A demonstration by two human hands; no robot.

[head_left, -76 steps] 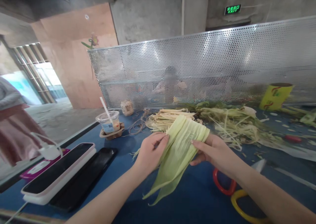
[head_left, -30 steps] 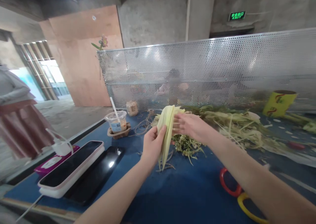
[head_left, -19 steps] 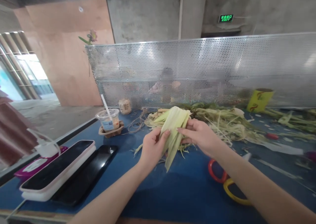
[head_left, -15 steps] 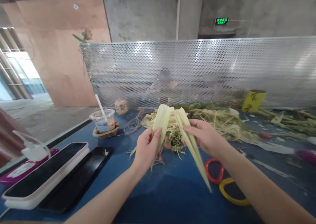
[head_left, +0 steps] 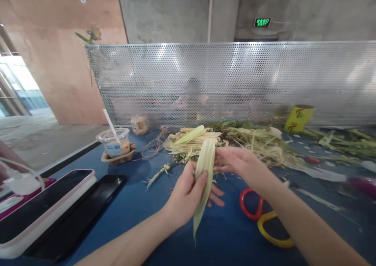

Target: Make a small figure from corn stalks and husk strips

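A pale green-yellow corn husk (head_left: pixel 205 168) hangs upright from my left hand (head_left: pixel 186 193), its pointed tail downward. My left thumb presses on its front and the other fingers show behind it. My right hand (head_left: pixel 235 160) is at the husk's right edge, fingers stretched out toward it; the fingertips are partly hidden, so I cannot tell whether they touch. Beyond my hands lies a pile of dried husk strips (head_left: pixel 188 144), with another pale husk (head_left: pixel 190 134) on top. Scissors with one red handle (head_left: pixel 243 205) and one yellow handle (head_left: pixel 274 240) lie beneath my right forearm.
Left on the blue table (head_left: pixel 164 242) are a lidded cup with a straw (head_left: pixel 117 142), a black phone (head_left: pixel 76 215) and a pink-edged phone (head_left: pixel 49 207). Twine (head_left: pixel 152 146) trails nearby. Loose husks (head_left: pixel 258 144) and a yellow roll (head_left: pixel 299 118) stand before the perforated metal screen (head_left: pixel 164 82).
Both hands held a husk apart before. Now one husk lies on the pile, and my left hand holds a single husk nearer to me. My right hand's fingers have straightened.
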